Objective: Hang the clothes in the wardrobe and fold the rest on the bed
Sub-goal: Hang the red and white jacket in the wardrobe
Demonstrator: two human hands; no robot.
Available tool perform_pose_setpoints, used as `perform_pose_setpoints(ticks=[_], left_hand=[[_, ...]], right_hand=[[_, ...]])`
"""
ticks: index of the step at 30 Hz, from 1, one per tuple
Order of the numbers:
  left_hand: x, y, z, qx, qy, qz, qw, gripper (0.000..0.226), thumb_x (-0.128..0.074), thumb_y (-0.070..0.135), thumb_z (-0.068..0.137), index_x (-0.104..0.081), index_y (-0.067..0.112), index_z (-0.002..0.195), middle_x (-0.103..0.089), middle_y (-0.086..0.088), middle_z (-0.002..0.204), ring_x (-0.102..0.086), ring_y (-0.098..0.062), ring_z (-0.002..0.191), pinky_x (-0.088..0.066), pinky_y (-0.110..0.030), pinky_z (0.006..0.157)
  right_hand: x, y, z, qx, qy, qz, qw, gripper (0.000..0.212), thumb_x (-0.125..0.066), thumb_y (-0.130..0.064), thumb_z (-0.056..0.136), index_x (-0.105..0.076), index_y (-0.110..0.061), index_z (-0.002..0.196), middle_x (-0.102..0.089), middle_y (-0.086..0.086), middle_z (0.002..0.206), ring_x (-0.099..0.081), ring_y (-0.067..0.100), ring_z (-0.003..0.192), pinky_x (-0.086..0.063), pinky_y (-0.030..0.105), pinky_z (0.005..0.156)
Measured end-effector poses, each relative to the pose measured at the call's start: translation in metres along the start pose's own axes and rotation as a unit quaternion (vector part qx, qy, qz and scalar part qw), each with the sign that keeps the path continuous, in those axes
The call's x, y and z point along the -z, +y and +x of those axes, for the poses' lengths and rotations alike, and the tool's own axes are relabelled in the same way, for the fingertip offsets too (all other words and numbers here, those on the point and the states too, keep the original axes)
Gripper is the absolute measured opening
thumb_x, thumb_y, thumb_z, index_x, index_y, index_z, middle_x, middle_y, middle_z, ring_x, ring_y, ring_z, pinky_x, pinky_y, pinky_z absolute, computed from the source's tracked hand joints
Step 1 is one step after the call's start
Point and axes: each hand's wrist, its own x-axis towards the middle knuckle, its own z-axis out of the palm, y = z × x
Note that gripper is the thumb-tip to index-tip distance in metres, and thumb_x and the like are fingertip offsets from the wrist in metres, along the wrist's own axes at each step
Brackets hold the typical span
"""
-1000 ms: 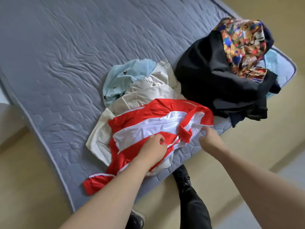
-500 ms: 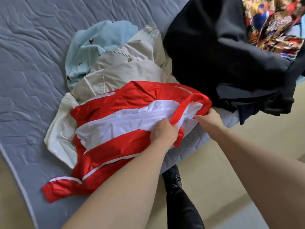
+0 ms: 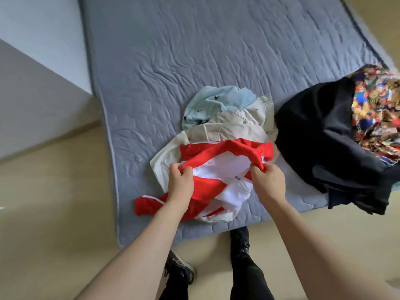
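From the head view, the left hand and right hand each pinch the upper red edge of the red-and-white jersey, which lies on the pile at the mattress near edge. Lifting both corners evenly should free it without dragging the beige garment beneath.

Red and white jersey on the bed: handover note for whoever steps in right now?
Left hand pinches the red upper edge of the red and white sports jersey; right hand pinches the same edge further right.
The jersey lies on the near edge of the grey quilted mattress, on top of a cream jacket and a light blue cloth.
A black garment and a multicoloured patterned cloth are heaped to the right.
Done: nothing folded or hung in view.
Left: all of them; the wardrobe is out of view.
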Motion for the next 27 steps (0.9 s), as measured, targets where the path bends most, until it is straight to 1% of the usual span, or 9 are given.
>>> perform_pose_setpoints(ticks=[4, 8, 11, 15, 17, 19, 22, 24, 27], left_hand=[[0.103, 0.032, -0.025, -0.05, 0.036, -0.049, 0.997, 0.007, -0.053, 0.014, 0.087, -0.05, 0.02, 0.084, -0.047, 0.008, 0.068, -0.042, -0.016, 0.065, -0.034, -0.03, 0.064], [0.224, 0.034, -0.05, -0.109, 0.059, -0.062, 0.99, 0.008, -0.054, 0.027, 0.089, -0.053, 0.023, 0.081, -0.049, 0.011, 0.066, -0.044, -0.01, 0.067, -0.035, -0.027, 0.067], [0.318, 0.021, -0.068, -0.153, 0.11, -0.076, 0.979, 0.033, -0.049, 0.036, 0.082, -0.052, 0.005, 0.074, -0.038, 0.003, 0.063, -0.033, -0.01, 0.059, -0.031, -0.03, 0.06], [0.434, -0.005, -0.091, -0.19, 0.191, -0.077, 0.96, 0.028, -0.053, 0.03, 0.091, -0.06, 0.004, 0.085, -0.047, 0.005, 0.064, -0.04, -0.003, 0.057, -0.035, -0.021, 0.059], [0.489, -0.023, -0.102, -0.199, 0.232, -0.071, 0.95, 0.017, -0.051, 0.02, 0.097, -0.063, 0.009, 0.091, -0.055, 0.008, 0.071, -0.047, 0.0, 0.063, -0.037, -0.011, 0.062], [0.543, -0.044, -0.112, -0.206, 0.28, -0.071, 0.935, 0.016, -0.049, 0.018, 0.099, -0.064, 0.012, 0.098, -0.061, 0.012, 0.08, -0.051, 0.003, 0.071, -0.037, -0.004, 0.066], [0.619, -0.077, -0.129, -0.219, 0.293, -0.069, 0.928, 0.017, -0.048, 0.019, 0.099, -0.064, 0.014, 0.1, -0.061, 0.018, 0.078, -0.051, 0.005, 0.071, -0.037, -0.005, 0.067], [0.664, -0.094, -0.144, -0.234, 0.279, -0.055, 0.93, 0.016, -0.047, 0.018, 0.1, -0.06, 0.022, 0.092, -0.056, 0.025, 0.066, -0.05, 0.007, 0.064, -0.035, -0.007, 0.062], [0.734, -0.13, -0.162, -0.217, 0.32, -0.054, 0.921, 0.02, -0.045, 0.021, 0.101, -0.055, 0.03, 0.086, -0.055, 0.023, 0.066, -0.049, 0.003, 0.064, -0.036, -0.009, 0.062]], right_hand=[[-0.018, -0.102, -0.073, 0.085, -0.01, 0.029, 0.996, 0.035, -0.049, -0.018, 0.086, -0.041, -0.007, 0.054, -0.043, 0.001, 0.053, -0.036, 0.011, 0.044, -0.031, 0.025, 0.047], [-0.05, -0.185, -0.151, 0.2, -0.065, 0.123, 0.97, 0.026, -0.054, -0.013, 0.088, -0.062, 0.001, 0.068, -0.05, -0.001, 0.098, -0.049, 0.005, 0.079, -0.041, 0.005, 0.069], [-0.08, -0.228, -0.203, 0.283, -0.17, 0.102, 0.938, 0.025, -0.056, -0.025, 0.079, -0.071, -0.005, 0.085, -0.055, -0.004, 0.117, -0.054, 0.012, 0.107, -0.045, 0.026, 0.093], [-0.135, -0.288, -0.281, 0.365, -0.348, 0.048, 0.862, 0.028, -0.058, -0.031, 0.068, -0.07, -0.026, 0.093, -0.071, -0.007, 0.097, -0.063, 0.016, 0.097, -0.042, 0.047, 0.1], [-0.171, -0.311, -0.325, 0.382, -0.368, 0.007, 0.847, 0.03, -0.057, -0.041, 0.066, -0.07, -0.021, 0.084, -0.07, 0.003, 0.082, -0.062, 0.018, 0.083, -0.042, 0.052, 0.099], [-0.206, -0.327, -0.37, 0.375, -0.383, 0.007, 0.844, 0.037, -0.059, -0.046, 0.065, -0.069, -0.015, 0.082, -0.069, 0.016, 0.084, -0.063, 0.028, 0.08, -0.049, 0.054, 0.088], [-0.262, -0.347, -0.443, 0.4, -0.425, 0.017, 0.812, 0.015, -0.061, -0.036, 0.072, -0.071, -0.026, 0.074, -0.066, 0.015, 0.094, -0.064, 0.026, 0.089, -0.05, 0.046, 0.091], [-0.298, -0.358, -0.485, 0.412, -0.458, 0.031, 0.787, 0.015, -0.06, -0.026, 0.079, -0.071, -0.03, 0.069, -0.06, 0.01, 0.099, -0.059, 0.015, 0.091, -0.046, 0.037, 0.092], [-0.353, -0.371, -0.55, 0.423, -0.501, 0.032, 0.754, 0.017, -0.056, -0.009, 0.092, -0.068, -0.016, 0.081, -0.041, -0.005, 0.102, -0.048, -0.011, 0.089, -0.036, 0.023, 0.096]])
